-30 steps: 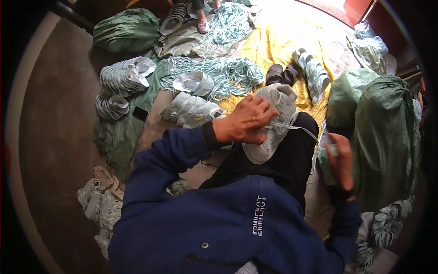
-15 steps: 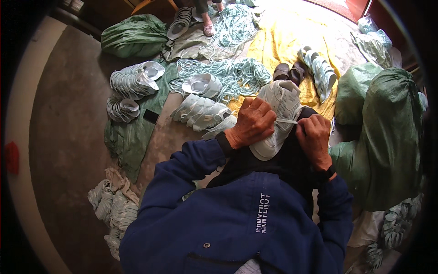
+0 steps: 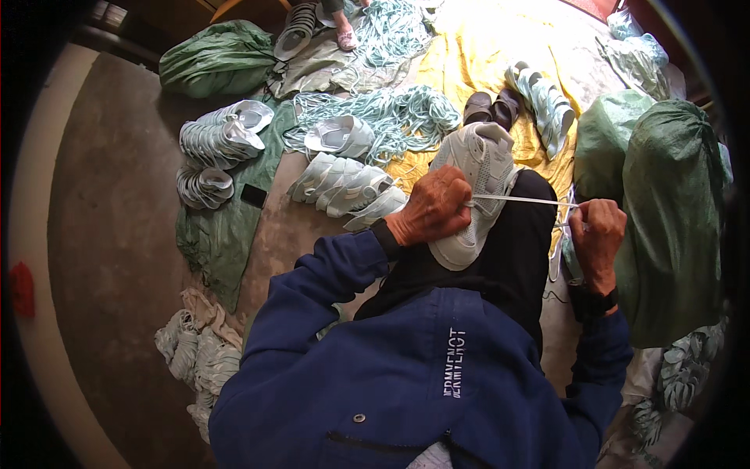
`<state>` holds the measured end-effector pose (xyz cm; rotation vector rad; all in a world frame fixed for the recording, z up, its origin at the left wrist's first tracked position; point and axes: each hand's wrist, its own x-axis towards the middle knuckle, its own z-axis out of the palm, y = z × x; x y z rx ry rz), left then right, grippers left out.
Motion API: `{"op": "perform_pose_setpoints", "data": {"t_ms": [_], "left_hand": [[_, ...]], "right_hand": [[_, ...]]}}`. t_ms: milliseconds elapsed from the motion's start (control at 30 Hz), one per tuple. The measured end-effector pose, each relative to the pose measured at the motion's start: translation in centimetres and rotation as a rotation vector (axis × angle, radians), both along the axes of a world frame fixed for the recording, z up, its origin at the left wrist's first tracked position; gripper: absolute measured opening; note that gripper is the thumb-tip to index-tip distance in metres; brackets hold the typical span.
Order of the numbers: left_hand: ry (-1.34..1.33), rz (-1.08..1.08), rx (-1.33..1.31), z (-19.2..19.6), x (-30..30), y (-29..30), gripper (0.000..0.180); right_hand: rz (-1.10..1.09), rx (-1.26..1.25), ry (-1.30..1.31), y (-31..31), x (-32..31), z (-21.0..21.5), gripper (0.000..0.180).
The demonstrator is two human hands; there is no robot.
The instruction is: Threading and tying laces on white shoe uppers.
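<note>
A pale grey-white shoe upper (image 3: pixel 491 176) rests on my dark-trousered leg, its toe end pointing toward me. A thin white shoelace (image 3: pixel 527 200) runs taut from the shoe's lacing area out to the right. My right hand (image 3: pixel 598 238) grips that lace, fingers closed, out beyond my knee. My left hand (image 3: pixel 434 205) is closed at the left side of the shoe, where its fingertips meet the lacing; exactly what they pinch is hidden.
Stacked shoe uppers (image 3: pixel 344 187) lie left of my leg, with more on a green sheet (image 3: pixel 219 238) beside a phone (image 3: pixel 253 195). Ahead are heaped pale-blue laces (image 3: pixel 414 117), dark slippers (image 3: pixel 492 108) and a yellow sheet (image 3: pixel 461 62). Bulging green sacks (image 3: pixel 672 219) stand at right.
My right hand has moved away to the right, drawing out a longer stretch of lace. My left hand has stayed beside the shoe. The view has shifted slightly.
</note>
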<state>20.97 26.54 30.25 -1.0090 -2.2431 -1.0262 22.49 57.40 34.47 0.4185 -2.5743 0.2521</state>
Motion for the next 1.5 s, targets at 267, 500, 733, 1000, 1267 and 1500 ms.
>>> {"op": "perform_pose_setpoints", "data": {"t_ms": [267,500,733,1000,1267,1500], "left_hand": [[-0.209,0.002,0.049,0.2,-0.3,-0.4,0.032],[-0.486,0.059,0.124,0.9,0.0,-0.3,0.03],[-0.608,0.072,0.146,0.9,-0.5,-0.1,0.029],[-0.628,0.062,0.198,0.5,-1.0,-0.6,0.029],[-0.601,0.135,0.174,0.7,-0.7,-0.5,0.03],[-0.435,0.182,0.121,0.6,-0.5,-0.9,0.028]], "right_hand": [[-0.098,0.03,-0.259,4.7,1.4,-1.5,0.01],[0.037,-0.097,-0.424,2.1,3.4,0.5,0.009],[0.316,-0.133,-0.193,-6.0,1.1,-1.4,0.013],[0.317,0.001,-0.013,-6.2,0.0,-1.9,0.011],[0.233,0.064,0.072,-5.2,-3.4,-0.5,0.012],[-0.027,-0.37,-0.391,-7.5,-7.1,-1.7,0.014]]}}
